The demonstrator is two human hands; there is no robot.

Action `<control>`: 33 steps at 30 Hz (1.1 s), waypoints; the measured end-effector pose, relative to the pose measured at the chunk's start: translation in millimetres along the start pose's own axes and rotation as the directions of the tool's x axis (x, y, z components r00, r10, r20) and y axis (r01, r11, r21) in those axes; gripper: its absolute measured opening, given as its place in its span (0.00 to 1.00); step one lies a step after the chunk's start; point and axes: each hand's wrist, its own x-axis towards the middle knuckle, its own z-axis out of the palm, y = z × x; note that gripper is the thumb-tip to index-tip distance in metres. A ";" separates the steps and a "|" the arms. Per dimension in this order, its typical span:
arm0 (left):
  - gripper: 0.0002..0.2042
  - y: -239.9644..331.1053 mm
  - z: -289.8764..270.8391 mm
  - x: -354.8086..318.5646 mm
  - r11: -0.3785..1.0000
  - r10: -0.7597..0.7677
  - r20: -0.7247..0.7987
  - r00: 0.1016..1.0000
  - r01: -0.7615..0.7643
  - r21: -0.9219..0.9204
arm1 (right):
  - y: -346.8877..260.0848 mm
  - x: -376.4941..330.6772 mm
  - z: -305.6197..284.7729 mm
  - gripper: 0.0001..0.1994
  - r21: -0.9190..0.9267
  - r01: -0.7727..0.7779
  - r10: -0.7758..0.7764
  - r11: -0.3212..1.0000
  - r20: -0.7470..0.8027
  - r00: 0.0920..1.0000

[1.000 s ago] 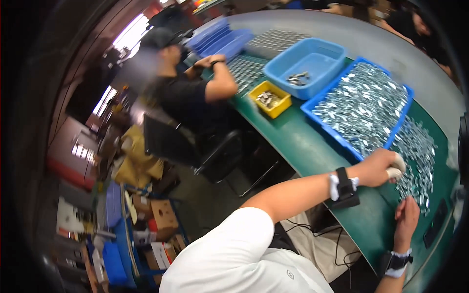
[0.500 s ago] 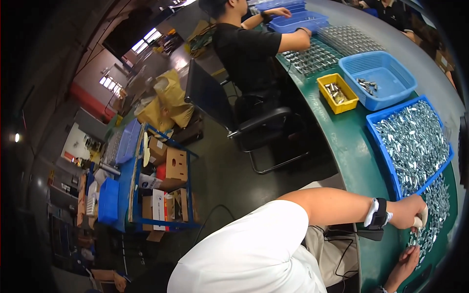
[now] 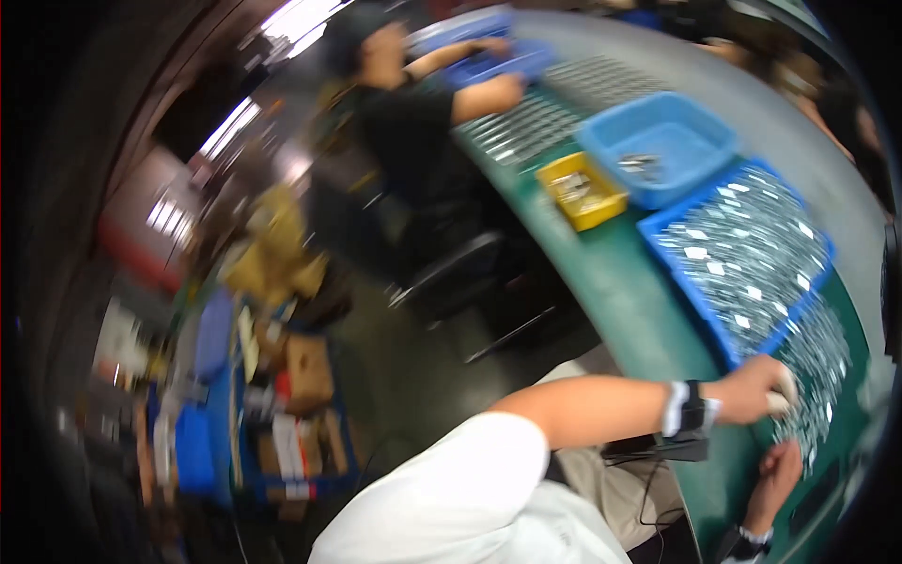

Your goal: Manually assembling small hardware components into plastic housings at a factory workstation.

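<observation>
My left hand (image 3: 749,389), with pale finger covers and a dark band on the wrist, is at the left edge of a loose pile of small shiny metal parts (image 3: 819,362). Its fingers are curled and pressed together; motion blur hides what is in them. Just below it, my right hand (image 3: 779,467) is at the near end of the pile, fingers curled inward, with their contents also too blurred to see. A blue tray (image 3: 691,299) heaped with the same parts stands beyond my left hand, and its lower side adjoins the pile.
Farther along the green table (image 3: 601,273) stand a yellow bin (image 3: 589,219) and a light-blue basin (image 3: 691,132), each holding some metal parts. Beyond them are racks of metal pieces (image 3: 521,127) and a co-worker in black (image 3: 404,132). A shelf with boxes (image 3: 305,371) stands behind at left.
The view has swung, so the table, bins and co-worker sit farther left and the picture is blurred. My hands remain close together by the pile, my right hand nearer my left.
</observation>
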 end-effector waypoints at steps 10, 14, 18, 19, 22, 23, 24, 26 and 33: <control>0.09 -3.0 20.1 1.1 0.844 -0.535 0.029 0.844 0.536 -0.005 | -24.4 -1.6 16.8 0.21 -0.103 -0.059 0.067 0.993 0.080 0.995; 0.12 -4.1 29.3 5.6 0.819 -0.558 -0.030 0.829 0.557 0.137 | -19.0 -3.3 11.4 0.21 -0.034 -0.064 0.067 0.997 0.089 0.994; 0.15 -0.8 26.2 4.2 0.855 -0.417 -0.121 0.901 0.433 0.286 | -13.4 4.6 20.4 0.20 -0.027 -0.080 0.082 0.996 0.122 0.989; 0.17 0.0 22.4 1.9 0.854 -0.353 -0.159 0.922 0.387 0.349 | -9.1 6.8 22.1 0.20 -0.042 -0.075 0.079 0.996 0.104 0.991; 0.11 -24.2 26.0 0.1 0.905 0.031 -0.143 0.989 0.033 0.425 | 4.7 9.1 11.5 0.19 -0.117 0.022 -0.017 0.993 0.048 0.999; 0.07 -36.7 36.0 1.0 0.923 0.201 -0.091 0.975 -0.157 0.352 | 4.6 5.7 5.6 0.18 -0.144 0.009 -0.011 0.990 -0.010 1.000; 0.07 -41.3 46.2 0.3 0.930 0.192 -0.113 0.975 -0.143 0.340 | 9.1 5.2 -5.0 0.18 -0.096 0.008 -0.009 0.995 -0.012 1.000; 0.06 -53.3 45.6 -2.1 0.938 0.199 -0.146 0.969 -0.146 0.314 | 12.1 9.1 3.0 0.17 -0.001 0.015 -0.015 1.000 0.017 1.000; 0.04 -59.4 52.9 1.9 0.896 0.302 -0.006 0.953 -0.282 0.342 | -35.0 -4.8 10.7 0.16 0.067 -0.076 0.049 0.995 0.334 0.941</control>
